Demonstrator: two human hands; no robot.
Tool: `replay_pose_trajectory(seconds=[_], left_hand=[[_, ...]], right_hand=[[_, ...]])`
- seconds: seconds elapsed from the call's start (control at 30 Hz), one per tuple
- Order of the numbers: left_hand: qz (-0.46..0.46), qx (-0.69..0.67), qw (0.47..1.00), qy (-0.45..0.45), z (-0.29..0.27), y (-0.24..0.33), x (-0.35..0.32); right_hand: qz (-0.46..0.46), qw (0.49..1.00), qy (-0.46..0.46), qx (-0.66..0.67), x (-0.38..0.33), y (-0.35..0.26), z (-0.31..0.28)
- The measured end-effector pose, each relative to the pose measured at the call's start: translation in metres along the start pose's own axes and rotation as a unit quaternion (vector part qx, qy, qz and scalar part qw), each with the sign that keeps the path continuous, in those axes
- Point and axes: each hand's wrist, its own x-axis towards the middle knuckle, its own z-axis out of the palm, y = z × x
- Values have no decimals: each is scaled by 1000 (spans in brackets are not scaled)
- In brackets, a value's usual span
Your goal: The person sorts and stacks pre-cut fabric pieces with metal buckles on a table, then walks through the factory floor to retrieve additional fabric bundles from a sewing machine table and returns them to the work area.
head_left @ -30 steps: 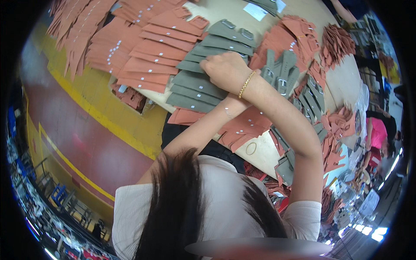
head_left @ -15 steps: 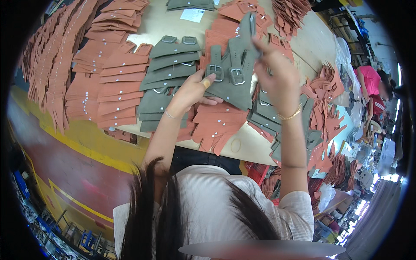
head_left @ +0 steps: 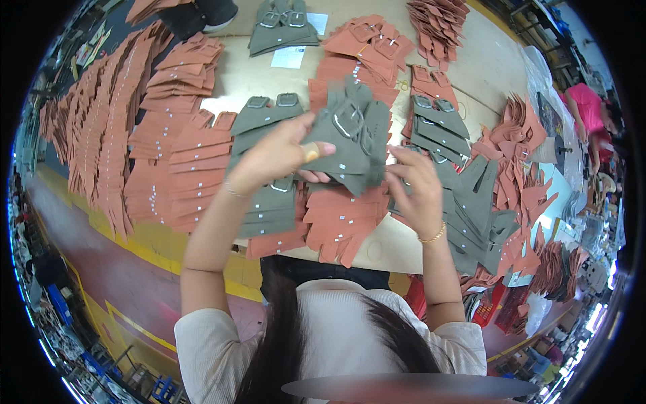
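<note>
My left hand (head_left: 286,151) is closed on a bundle of grey-green buckled leather pieces (head_left: 343,147), thumb on top and fingers underneath. The bundle is tilted and slightly blurred, held over a pile of orange-brown leather pieces (head_left: 346,215). A silver buckle shows on its upper side. Just right of the bundle, my right hand (head_left: 417,185) has its fingers curved and apart, with nothing visible in them. Its fingertips are close to the bundle's edge; whether they touch it I cannot tell. Fanned grey-green pieces (head_left: 264,116) lie partly beneath my left forearm.
Rows of orange-brown pieces (head_left: 202,151) cover the table's left side. More grey-green pieces (head_left: 441,128) lie to the right, beside an orange-brown heap (head_left: 511,138). A grey-green stack (head_left: 286,34) and a paper slip (head_left: 288,58) are at the back. Other people (head_left: 584,111) are at far right.
My right hand has come down from above the bundle and no longer holds the grey-green piece it had raised. My left hand has lifted and tilted the bundle. The view has shifted.
</note>
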Motion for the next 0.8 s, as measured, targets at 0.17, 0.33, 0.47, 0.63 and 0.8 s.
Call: replay_pose_trajectory(seconds=[0.17, 0.33, 0.47, 0.63, 0.8], left_hand=[[200, 57, 978, 23, -67, 53, 15], [191, 19, 967, 169, -158, 32, 124], [78, 41, 969, 230, -221, -35, 198], [56, 376, 870, 315, -264, -48, 228], [195, 581, 680, 403, -215, -24, 174]], right_hand=[[93, 992, 81, -31, -13, 18, -32], [151, 984, 66, -61, -28, 25, -41], [190, 973, 87, -96, -44, 22, -60], [268, 932, 169, -176, -76, 24, -109], [308, 897, 237, -211, -118, 20, -149]])
